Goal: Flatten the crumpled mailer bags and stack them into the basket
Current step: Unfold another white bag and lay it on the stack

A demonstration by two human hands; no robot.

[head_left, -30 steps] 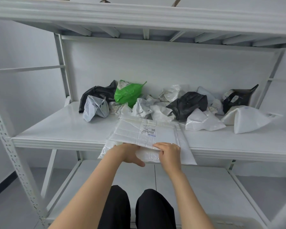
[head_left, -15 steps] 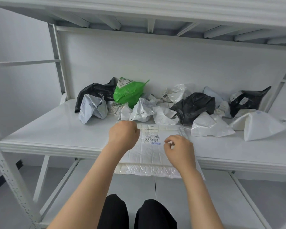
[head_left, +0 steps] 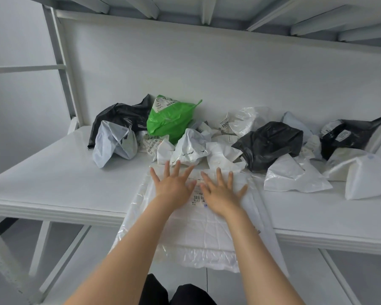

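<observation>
Head view shows our left hand [head_left: 174, 183] and right hand [head_left: 221, 194] pressing flat-fingered on the white mailer [head_left: 198, 230] overhanging the shelf [head_left: 53, 186] edge, where we judge it could slip off.

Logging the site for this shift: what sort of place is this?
Probably a storeroom or parcel-packing area: white metal rack shelving, a heap of crumpled mailer bags with shipping labels on the shelf, and the left hand and right hand pressing one white mailer flat.

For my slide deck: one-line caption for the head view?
Left hand and right hand, fingers spread, press a white mailer bag flat on the shelf, crumpled bags heaped behind.
</observation>
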